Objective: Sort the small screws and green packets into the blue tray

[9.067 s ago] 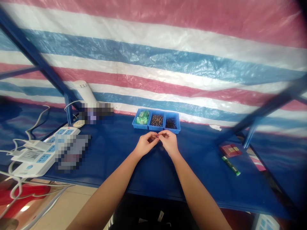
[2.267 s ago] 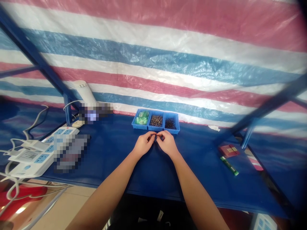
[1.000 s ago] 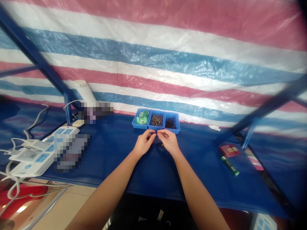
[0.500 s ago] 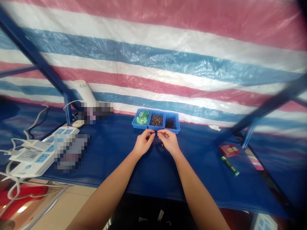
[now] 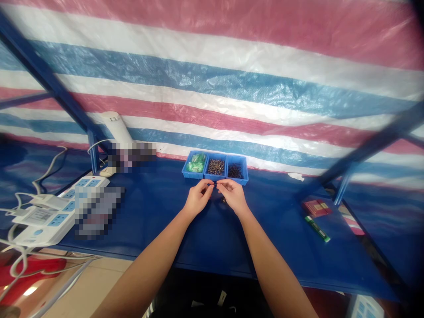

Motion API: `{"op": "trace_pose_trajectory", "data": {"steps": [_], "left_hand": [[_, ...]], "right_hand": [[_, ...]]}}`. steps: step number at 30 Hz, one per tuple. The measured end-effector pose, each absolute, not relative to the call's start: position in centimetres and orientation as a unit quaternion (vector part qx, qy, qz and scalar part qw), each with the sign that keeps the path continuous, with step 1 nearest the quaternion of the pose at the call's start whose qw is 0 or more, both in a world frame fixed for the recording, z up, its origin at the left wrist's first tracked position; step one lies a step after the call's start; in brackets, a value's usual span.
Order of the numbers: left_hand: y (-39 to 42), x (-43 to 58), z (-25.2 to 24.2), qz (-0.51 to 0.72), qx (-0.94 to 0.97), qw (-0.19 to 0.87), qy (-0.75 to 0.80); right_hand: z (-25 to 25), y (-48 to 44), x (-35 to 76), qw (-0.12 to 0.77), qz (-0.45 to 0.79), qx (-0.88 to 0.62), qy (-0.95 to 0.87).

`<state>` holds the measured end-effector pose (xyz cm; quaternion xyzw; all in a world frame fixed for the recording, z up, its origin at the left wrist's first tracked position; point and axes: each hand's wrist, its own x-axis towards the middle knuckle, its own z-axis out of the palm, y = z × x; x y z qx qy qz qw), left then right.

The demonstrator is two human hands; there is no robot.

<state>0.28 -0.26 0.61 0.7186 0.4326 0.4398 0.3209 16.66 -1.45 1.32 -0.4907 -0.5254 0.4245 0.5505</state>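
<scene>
Fingertips of my left hand (image 5: 199, 196) and my right hand (image 5: 232, 194) are pinched close together just in front of three joined blue bins. Something tiny and dark seems to sit between them, too small to name. A small brass-coloured piece (image 5: 224, 200) shows beside my right palm; whether it is held or lies on the table, I cannot tell. The left bin (image 5: 189, 175) contains green-and-white packets (image 5: 196, 163). Small brass-coloured parts (image 5: 216, 167) fill the middle bin, and dark screw-like pieces (image 5: 235, 171) lie in the right one.
The blue table (image 5: 149, 212) carries a white power strip (image 5: 49, 225) with plugs and cables on the left. A white cylinder (image 5: 118, 130) leans at the back. Toward the right lie a red box (image 5: 317, 208) and a green strip-shaped pack (image 5: 317, 229). Blue frame posts flank both sides.
Both hands stay almost in place, fingertips still together in front of the bins. The bins and other objects have not visibly moved.
</scene>
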Motion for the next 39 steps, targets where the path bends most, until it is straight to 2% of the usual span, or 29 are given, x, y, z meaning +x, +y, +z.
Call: {"op": "trace_pose_trajectory", "data": {"steps": [33,39], "left_hand": [[-0.23,0.27,0.65,0.436,0.711,0.326,0.445],[-0.1,0.34,0.09,0.449,0.708,0.344,0.424]], "right_hand": [[1.11,-1.62,16.33,0.532,0.426,-0.498,-0.537],[1.16,-1.48,16.26,0.562,0.451,-0.483,-0.498]]}}
